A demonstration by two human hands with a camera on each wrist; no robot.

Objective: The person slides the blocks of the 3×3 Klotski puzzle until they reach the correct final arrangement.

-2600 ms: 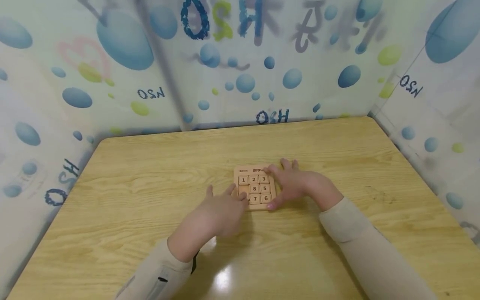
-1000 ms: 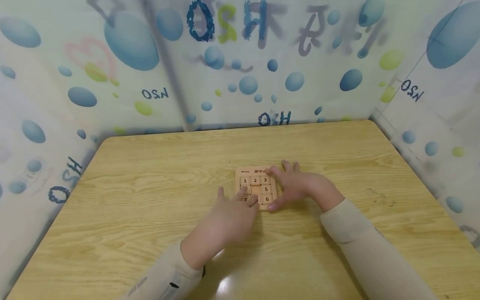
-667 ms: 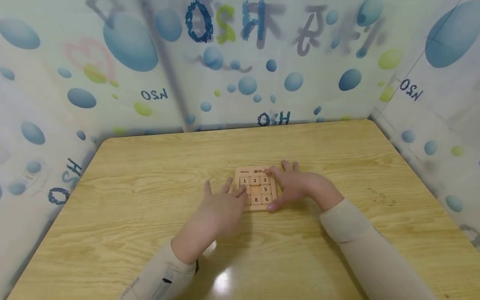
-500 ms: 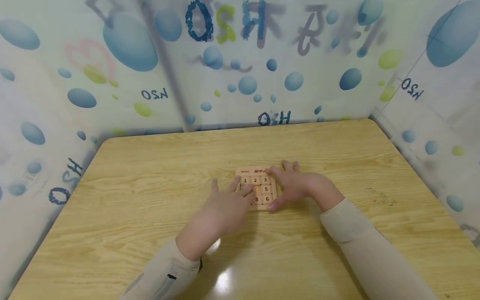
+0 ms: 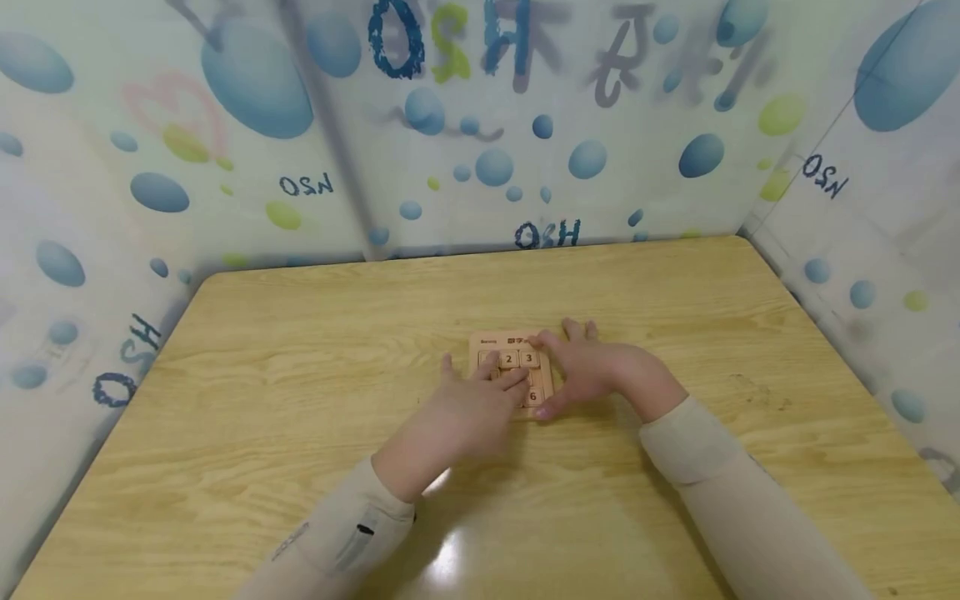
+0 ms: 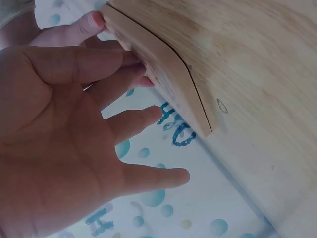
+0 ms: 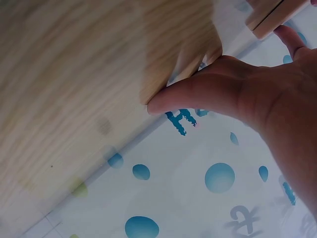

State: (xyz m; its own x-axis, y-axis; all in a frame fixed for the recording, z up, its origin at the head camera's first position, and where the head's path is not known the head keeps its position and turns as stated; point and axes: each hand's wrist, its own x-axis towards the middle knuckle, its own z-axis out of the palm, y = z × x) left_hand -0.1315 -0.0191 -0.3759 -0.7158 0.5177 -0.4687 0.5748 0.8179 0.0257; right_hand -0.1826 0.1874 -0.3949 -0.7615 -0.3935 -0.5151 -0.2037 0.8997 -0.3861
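A square wooden sliding number puzzle (image 5: 498, 340) lies flat near the middle of the table. Tiles 2, 3 and 6 can be read, while my left hand hides much of its left and lower part. My left hand (image 5: 476, 415) reaches over the board from the lower left, its fingertips on the tiles in the middle. In the left wrist view the fingers of that left hand (image 6: 74, 134) are spread, with the board (image 6: 171, 67) beside them. With thumb at the lower right corner and index finger at the upper right, my right hand (image 5: 592, 367) holds the board's right side.
The wood-grain table (image 5: 337, 333) stretches out on all sides of the puzzle. Behind it stands a pale wall covering (image 5: 450, 200) printed with blue and green drops and lettering, continuing along both sides.
My left hand has moved right and a little up over the board, now covering the middle tiles. Earlier, tile 8 slid down into the bottom row. My right hand has stayed in place.
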